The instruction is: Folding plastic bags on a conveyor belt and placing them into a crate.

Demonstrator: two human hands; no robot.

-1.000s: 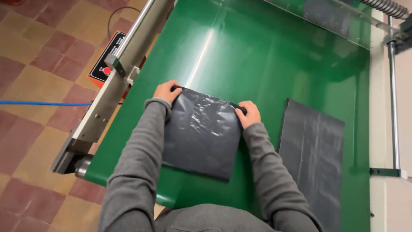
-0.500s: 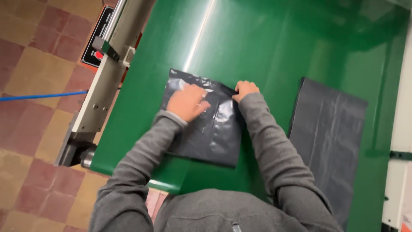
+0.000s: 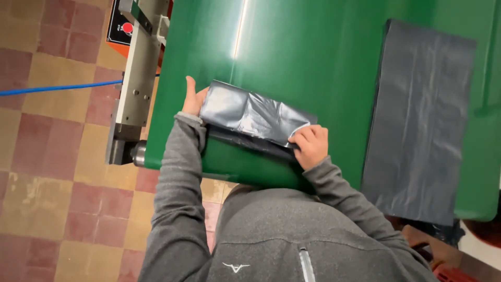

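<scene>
Green conveyor belt [image 3: 323,57], near edge: folded grey plastic bag [image 3: 250,112] gripped at both ends, left hand [image 3: 194,99] and right hand [image 3: 310,146] fingers clenched on it. Flat grey bag stack [image 3: 417,115] lay near right edge.

Folded glossy grey plastic bag [image 3: 254,116] on green table [image 3: 323,62]
</scene>
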